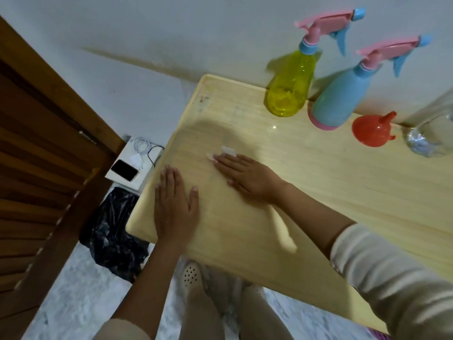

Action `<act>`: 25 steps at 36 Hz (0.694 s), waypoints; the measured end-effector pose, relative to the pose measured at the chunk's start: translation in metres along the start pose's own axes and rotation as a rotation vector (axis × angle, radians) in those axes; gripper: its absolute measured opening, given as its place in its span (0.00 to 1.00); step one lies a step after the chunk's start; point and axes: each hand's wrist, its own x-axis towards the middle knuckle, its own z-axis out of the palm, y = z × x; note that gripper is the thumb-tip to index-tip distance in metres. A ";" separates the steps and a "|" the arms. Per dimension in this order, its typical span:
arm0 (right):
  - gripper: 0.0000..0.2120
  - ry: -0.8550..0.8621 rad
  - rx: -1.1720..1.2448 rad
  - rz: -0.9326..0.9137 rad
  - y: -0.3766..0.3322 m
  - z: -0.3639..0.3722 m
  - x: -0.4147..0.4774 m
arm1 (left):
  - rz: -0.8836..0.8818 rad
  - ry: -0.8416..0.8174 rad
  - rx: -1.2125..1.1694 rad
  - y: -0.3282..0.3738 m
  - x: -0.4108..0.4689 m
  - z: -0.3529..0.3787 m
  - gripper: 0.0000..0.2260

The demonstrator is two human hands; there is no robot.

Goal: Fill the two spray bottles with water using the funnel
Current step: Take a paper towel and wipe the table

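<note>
A yellow spray bottle (290,87) and a blue spray bottle (340,99), both with pink trigger heads screwed on, stand upright at the back of the wooden table (318,192). An orange funnel (371,130) lies mouth-down to the right of the blue bottle. A clear water bottle (434,128) sits at the right edge. My left hand (175,204) rests flat near the table's left front corner. My right hand (245,176) presses flat on a small white tissue (225,152) in the middle-left of the table, fingers extended.
A white wall runs behind the table. Left of it, a low white box (133,168) carries a phone (124,170) and a coiled cable. A black plastic bag (112,231) lies on the floor below, and a brown wooden door (36,155) stands at far left.
</note>
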 end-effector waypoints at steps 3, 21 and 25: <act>0.31 0.004 0.001 0.038 0.010 0.001 -0.033 | -0.017 -0.003 0.003 0.008 -0.007 0.002 0.31; 0.25 0.617 0.142 1.195 -0.043 0.052 -0.162 | 0.066 -0.098 0.023 0.006 -0.010 -0.008 0.30; 0.24 0.707 0.219 1.426 -0.077 0.055 -0.116 | 0.220 -0.145 0.021 -0.017 -0.010 -0.015 0.34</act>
